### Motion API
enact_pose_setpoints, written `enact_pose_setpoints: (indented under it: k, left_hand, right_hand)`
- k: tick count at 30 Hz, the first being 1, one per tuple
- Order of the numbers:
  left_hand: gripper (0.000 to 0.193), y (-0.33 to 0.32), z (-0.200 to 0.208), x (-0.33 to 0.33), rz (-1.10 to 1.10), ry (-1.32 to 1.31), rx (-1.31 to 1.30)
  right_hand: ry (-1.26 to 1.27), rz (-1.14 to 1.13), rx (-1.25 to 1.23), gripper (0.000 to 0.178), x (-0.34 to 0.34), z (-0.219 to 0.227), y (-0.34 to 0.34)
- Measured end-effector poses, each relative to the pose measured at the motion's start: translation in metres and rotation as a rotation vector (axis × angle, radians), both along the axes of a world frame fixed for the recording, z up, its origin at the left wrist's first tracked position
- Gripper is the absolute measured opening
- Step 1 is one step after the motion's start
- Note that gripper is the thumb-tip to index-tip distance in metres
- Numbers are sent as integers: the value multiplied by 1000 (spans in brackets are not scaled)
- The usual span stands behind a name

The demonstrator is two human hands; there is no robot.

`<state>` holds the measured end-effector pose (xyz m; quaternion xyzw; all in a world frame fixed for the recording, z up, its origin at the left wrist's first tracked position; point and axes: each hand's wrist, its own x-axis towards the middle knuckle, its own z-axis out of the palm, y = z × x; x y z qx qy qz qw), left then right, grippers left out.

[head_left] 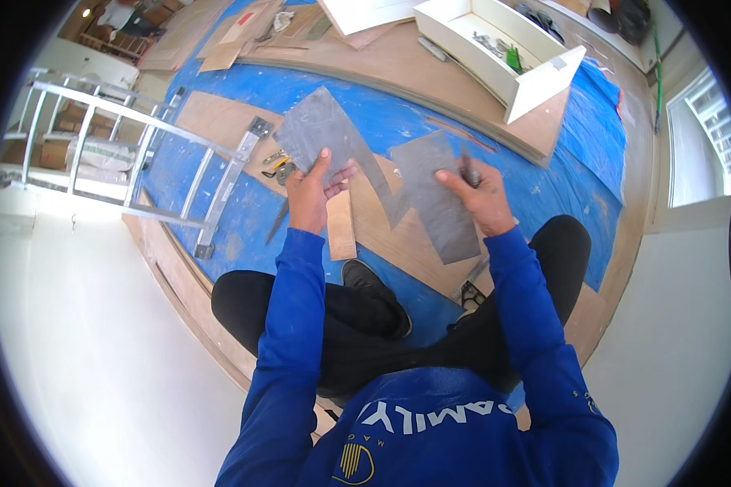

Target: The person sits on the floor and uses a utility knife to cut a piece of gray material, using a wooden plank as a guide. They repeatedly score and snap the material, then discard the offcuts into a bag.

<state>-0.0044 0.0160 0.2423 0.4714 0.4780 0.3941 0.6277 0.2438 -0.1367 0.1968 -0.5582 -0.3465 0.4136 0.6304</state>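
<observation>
Grey sheet (443, 211) in R hand (482, 196): thin, approx. oblong, w/ mottled surf.

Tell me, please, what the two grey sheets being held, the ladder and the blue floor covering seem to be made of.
Left grey sheet and right grey sheet: perhaps laminate, matt and mottled, judging by their thinness; metal is possible. Ladder: probably aluminium, bare and silvery, from its metallic sheen. Blue floor covering: likely plastic sheeting, slightly glossy, judging by its creases.
</observation>
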Motion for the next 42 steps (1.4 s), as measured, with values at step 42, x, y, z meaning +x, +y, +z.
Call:
enact_pose_setpoints:
  k: [42]
  left_hand:
    - [35,-60,-34,52,-772,76,-106]
  right_hand:
    - [268,-640,17,33,78,-17,-7]
